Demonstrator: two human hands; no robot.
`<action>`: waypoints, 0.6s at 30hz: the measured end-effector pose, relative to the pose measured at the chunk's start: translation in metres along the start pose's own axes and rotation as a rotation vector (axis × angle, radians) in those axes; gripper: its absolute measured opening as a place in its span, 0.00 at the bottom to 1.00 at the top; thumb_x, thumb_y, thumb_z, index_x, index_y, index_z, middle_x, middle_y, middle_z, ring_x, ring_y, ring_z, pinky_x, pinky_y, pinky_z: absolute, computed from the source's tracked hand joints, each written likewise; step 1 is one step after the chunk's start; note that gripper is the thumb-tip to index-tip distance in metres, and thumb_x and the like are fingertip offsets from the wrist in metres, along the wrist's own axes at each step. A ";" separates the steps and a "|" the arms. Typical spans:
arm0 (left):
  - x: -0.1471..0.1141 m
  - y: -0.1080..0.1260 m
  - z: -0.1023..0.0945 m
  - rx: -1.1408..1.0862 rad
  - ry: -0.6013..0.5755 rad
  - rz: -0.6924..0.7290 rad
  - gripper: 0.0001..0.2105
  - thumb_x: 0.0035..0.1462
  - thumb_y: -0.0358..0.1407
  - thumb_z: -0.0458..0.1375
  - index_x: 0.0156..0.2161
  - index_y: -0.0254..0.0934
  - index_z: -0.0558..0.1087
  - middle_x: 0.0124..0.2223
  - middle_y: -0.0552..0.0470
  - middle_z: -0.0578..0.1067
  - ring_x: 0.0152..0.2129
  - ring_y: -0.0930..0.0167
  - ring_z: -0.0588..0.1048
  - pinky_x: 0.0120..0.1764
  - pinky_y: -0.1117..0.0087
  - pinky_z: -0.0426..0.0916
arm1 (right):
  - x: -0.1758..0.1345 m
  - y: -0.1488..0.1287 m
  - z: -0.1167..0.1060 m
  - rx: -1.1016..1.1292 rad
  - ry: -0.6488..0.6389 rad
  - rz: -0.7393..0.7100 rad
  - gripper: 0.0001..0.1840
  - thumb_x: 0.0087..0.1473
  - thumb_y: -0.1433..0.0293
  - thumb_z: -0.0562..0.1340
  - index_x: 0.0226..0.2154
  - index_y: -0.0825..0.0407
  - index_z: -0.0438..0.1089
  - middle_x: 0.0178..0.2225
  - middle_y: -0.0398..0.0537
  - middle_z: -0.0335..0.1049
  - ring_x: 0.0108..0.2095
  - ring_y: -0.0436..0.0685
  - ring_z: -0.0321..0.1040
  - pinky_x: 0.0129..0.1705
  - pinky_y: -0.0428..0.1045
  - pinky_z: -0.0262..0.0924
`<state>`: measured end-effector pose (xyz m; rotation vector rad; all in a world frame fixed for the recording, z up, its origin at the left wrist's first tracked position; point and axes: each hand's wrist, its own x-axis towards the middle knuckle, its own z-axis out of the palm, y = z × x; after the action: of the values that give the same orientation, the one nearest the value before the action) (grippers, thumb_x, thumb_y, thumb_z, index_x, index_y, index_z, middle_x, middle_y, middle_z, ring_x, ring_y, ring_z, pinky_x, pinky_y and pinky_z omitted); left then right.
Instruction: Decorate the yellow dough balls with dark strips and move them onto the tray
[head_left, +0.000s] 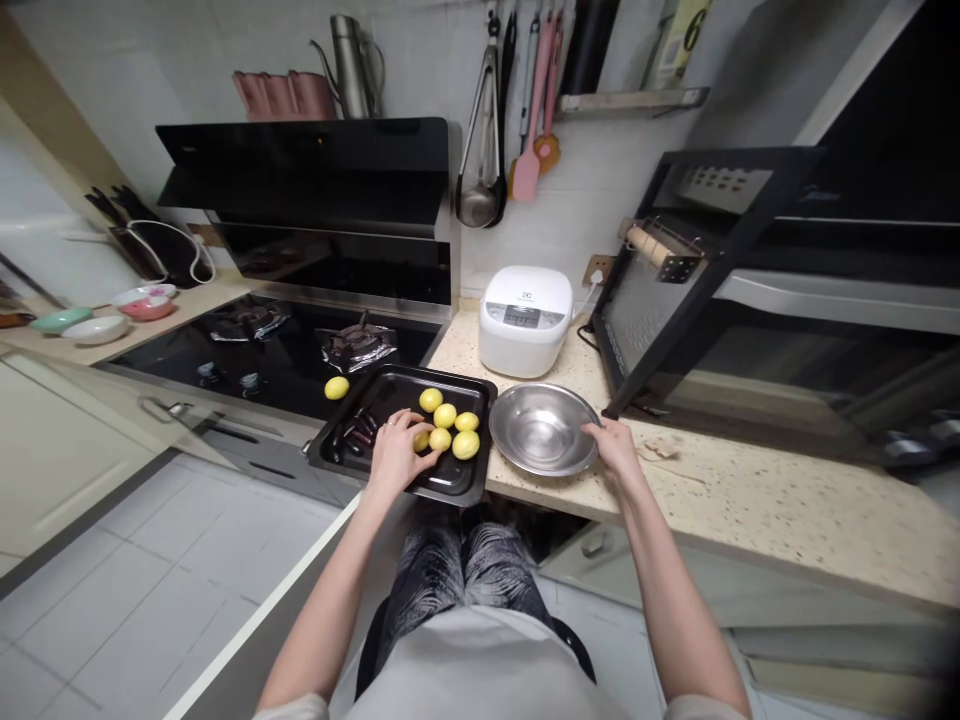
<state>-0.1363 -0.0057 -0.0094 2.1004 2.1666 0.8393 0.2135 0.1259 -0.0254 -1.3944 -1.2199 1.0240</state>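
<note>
My left hand [401, 450] reaches over a black baking tray [390, 378], with thumb and fingers curled around a yellow lemon [421, 440] that they partly hide. Several more lemons [445, 415] lie close by in the tray's right half. Small dark, shiny, elongated pieces [356, 432] are at the tray's left side; their kind is unclear. A shallow stainless steel bowl [541, 428] sits on the counter right beside the tray, with nothing visible inside. Its right rim is gripped by my right hand [615, 447]. One lemon [337, 388] rests apart on the hob's front edge.
Behind the bowl stands a white rice cooker [525, 320]. A dark oven on a rack [795, 350] fills the right side. The black gas hob [292, 350] lies left of the tray. Small bowls [100, 330] are at far left. An open drawer [300, 600] juts out below.
</note>
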 end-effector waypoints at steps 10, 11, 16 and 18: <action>-0.010 -0.006 0.009 0.090 0.078 0.108 0.21 0.55 0.36 0.68 0.54 0.39 0.77 0.59 0.40 0.75 0.65 0.49 0.66 0.60 0.46 0.66 | -0.007 0.002 -0.001 -0.001 -0.080 0.073 0.13 0.33 0.57 0.62 0.19 0.50 0.68 0.16 0.45 0.67 0.19 0.53 0.62 0.23 0.47 0.53; -0.011 -0.007 0.011 0.093 0.106 0.135 0.22 0.56 0.36 0.67 0.56 0.39 0.75 0.60 0.39 0.75 0.65 0.49 0.66 0.61 0.45 0.65 | -0.009 0.000 0.000 -0.020 -0.083 0.073 0.13 0.35 0.58 0.62 0.19 0.50 0.68 0.16 0.45 0.67 0.18 0.53 0.62 0.23 0.47 0.54; -0.013 -0.007 0.018 0.055 0.261 0.263 0.20 0.64 0.38 0.60 0.60 0.41 0.72 0.61 0.40 0.74 0.65 0.50 0.67 0.62 0.41 0.62 | -0.016 -0.014 -0.011 -0.179 -0.059 0.015 0.13 0.43 0.58 0.67 0.21 0.52 0.73 0.14 0.43 0.66 0.18 0.55 0.65 0.23 0.48 0.57; -0.012 -0.004 0.018 0.031 0.314 0.301 0.20 0.66 0.40 0.58 0.62 0.42 0.70 0.61 0.41 0.74 0.65 0.51 0.68 0.62 0.42 0.63 | -0.017 -0.033 -0.028 -0.259 -0.009 -0.035 0.14 0.44 0.59 0.70 0.27 0.53 0.78 0.13 0.41 0.64 0.19 0.57 0.66 0.26 0.49 0.59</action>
<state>-0.1322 -0.0100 -0.0301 2.5012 2.0255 1.2433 0.2333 0.1053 0.0112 -1.5611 -1.4170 0.8715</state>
